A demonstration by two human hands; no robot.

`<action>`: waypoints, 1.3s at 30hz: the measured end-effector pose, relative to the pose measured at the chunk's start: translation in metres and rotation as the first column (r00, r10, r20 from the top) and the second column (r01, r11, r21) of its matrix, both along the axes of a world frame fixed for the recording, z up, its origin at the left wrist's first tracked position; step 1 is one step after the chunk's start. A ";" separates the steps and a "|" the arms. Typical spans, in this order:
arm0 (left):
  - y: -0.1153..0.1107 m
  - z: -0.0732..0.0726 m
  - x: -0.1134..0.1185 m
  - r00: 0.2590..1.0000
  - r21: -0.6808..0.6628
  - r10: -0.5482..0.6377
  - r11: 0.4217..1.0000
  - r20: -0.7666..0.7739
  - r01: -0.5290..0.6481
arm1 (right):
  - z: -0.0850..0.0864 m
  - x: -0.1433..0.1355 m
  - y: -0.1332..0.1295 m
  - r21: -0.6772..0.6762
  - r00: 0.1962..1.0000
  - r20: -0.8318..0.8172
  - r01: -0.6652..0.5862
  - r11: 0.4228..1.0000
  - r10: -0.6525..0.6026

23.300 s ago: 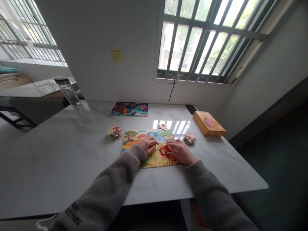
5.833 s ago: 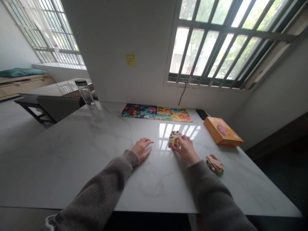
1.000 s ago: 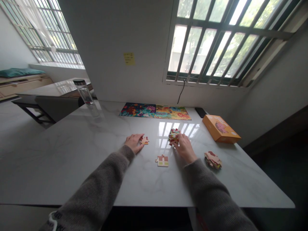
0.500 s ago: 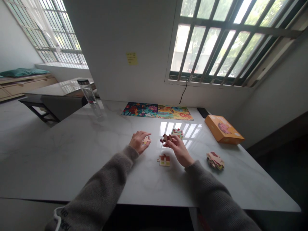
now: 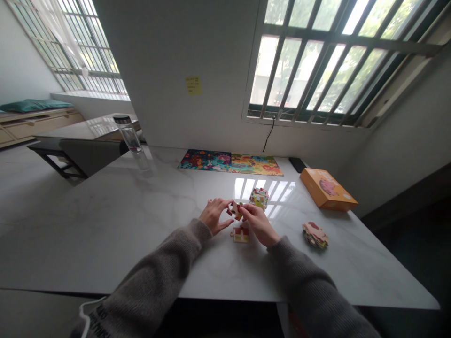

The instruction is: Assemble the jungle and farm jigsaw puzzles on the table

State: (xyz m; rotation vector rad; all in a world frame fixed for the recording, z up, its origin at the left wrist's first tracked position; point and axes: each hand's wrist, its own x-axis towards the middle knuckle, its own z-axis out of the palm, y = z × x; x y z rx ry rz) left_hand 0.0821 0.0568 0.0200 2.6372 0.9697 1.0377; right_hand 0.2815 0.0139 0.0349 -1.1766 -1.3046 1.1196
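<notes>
A red and cream puzzle piece (image 5: 235,210) is pinched in my right hand (image 5: 259,222), just above the table. My left hand (image 5: 215,216) reaches the piece's left side with its fingertips, its thumb apart below. Another puzzle piece, red above and yellowish below (image 5: 241,235), lies flat on the table just below both hands. Behind my right hand sits a small stack of colourful puzzle pieces (image 5: 260,199). A second pile of pieces (image 5: 315,235) rests on the table to the right of my right hand.
Two colourful picture sheets (image 5: 211,160) lie along the back of the white marbled table (image 5: 105,225). A black phone (image 5: 297,164) and an orange box (image 5: 328,189) are at the back right; a glass bottle (image 5: 128,134) stands at the back left.
My left hand has moved right to the piece in my right hand. That piece has shifted slightly left and turned. The light piece seen by my left hand earlier no longer shows separately.
</notes>
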 end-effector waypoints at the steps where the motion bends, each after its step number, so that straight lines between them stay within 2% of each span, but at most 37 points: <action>1: 0.001 -0.001 -0.001 1.000 0.001 -0.001 1.000 -0.002 0.001 | 0.000 0.001 0.000 0.009 1.000 0.019 -0.003 1.000 0.003; 9: 0.003 -0.002 -0.003 0.996 0.017 -0.036 0.999 -0.086 0.038 | 0.003 -0.001 -0.002 0.041 0.993 0.110 -0.040 0.998 0.036; 17: 0.014 -0.006 -0.014 0.986 0.048 0.058 0.998 -0.154 -0.052 | -0.001 0.014 0.002 0.134 0.979 0.201 0.002 0.991 -0.029; 23: 0.013 -0.012 -0.009 0.988 0.002 0.020 1.000 -0.154 -0.020 | -0.002 0.024 0.005 0.266 0.896 0.439 -0.055 0.963 -0.070; 27: 0.011 -0.014 0.001 0.984 -0.021 0.003 1.000 -0.181 -0.007 | -0.004 0.032 0.003 0.267 0.837 0.542 -0.086 0.960 -0.076; 33: 0.011 -0.015 0.012 0.975 -0.053 0.036 0.997 -0.221 -0.049 | -0.015 0.046 -0.008 0.248 0.768 0.640 -0.201 0.948 -0.005; 39: 0.011 -0.016 0.012 0.966 -0.067 0.046 0.996 -0.255 -0.065 | -0.014 0.047 -0.017 0.272 0.712 0.702 -0.237 0.933 -0.024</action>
